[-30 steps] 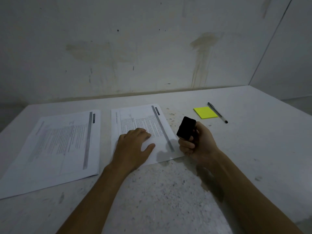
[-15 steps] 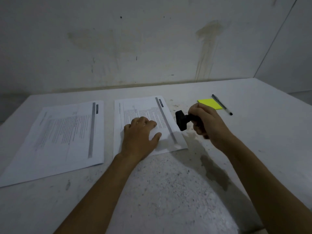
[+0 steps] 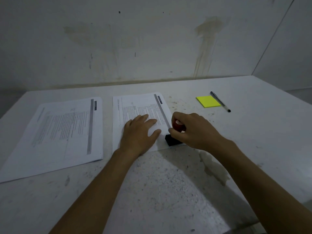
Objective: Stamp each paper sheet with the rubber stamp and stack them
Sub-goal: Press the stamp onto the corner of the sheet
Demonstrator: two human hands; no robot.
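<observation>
Two printed paper sheets lie side by side on the table. My left hand (image 3: 140, 134) rests flat, fingers spread, on the right sheet (image 3: 135, 105). My right hand (image 3: 194, 130) grips the red handle of the rubber stamp (image 3: 172, 140), whose black base sits pressed down on that sheet's near right corner. The left sheet (image 3: 64, 130) lies apart, untouched, and looks like a pile of more than one page.
A yellow sticky-note pad (image 3: 208, 101) and a black pen (image 3: 220, 101) lie at the back right of the speckled white table (image 3: 168, 191). A stained wall stands close behind the table. A pale smear marks the table under my right forearm.
My right hand has turned the stamp over and brought it down from the air onto the near right corner of the right sheet. My left hand stays on the sheet.
</observation>
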